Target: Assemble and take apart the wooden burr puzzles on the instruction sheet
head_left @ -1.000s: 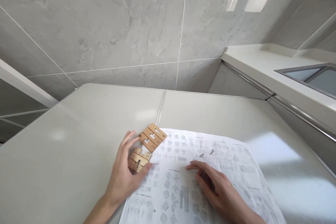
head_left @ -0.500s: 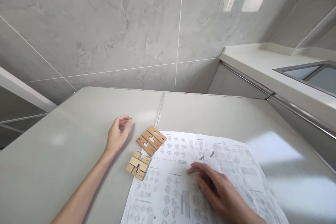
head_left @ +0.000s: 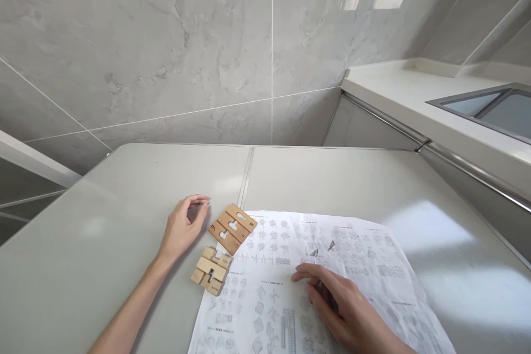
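Observation:
My left hand rests on its side on the table, left of the wooden pieces. Its fingers curve loosely toward the thumb, and I see nothing held in it. Just right of its fingertips lies a set of flat brown wooden pieces with cut-out slots and dark numbers. Below these sits a cluster of paler, notched wooden puzzle pieces, touching the edge of a printed instruction sheet. My right hand lies on the sheet, index finger stretched out, the other fingers partly bent and empty as far as I see.
The pale table has a seam running away from me at its middle. Two small dark scraps or marks show on the sheet. A grey tiled wall stands behind, and a white counter with a rail is at the right.
The camera view has shifted slightly, moving the table and wooden pieces a little left and down in the picture. Both hands keep nearly the same pose and place.

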A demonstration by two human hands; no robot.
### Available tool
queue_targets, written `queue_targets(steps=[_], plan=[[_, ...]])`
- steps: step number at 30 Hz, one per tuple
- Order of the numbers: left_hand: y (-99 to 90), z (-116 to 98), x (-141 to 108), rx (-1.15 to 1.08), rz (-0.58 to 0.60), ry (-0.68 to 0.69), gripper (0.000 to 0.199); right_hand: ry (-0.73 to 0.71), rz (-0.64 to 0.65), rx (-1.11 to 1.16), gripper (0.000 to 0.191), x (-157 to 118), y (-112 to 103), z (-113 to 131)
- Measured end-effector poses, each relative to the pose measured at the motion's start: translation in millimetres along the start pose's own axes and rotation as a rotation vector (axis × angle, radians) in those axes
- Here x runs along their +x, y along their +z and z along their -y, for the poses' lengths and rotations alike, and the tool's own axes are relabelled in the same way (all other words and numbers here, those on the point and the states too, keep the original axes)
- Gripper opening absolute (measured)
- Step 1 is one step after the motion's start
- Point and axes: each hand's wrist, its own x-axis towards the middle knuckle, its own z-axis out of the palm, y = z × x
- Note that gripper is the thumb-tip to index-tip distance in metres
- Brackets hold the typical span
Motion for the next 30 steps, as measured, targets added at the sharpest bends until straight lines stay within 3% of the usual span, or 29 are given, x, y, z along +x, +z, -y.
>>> queue_targets(steps=[30], plan=[[1.4,-1.1,2.8,0.116,0.086,0.118,0.027,-0.019,-0.014,-0.017,0.026,1.2,-2.2,-0.1]])
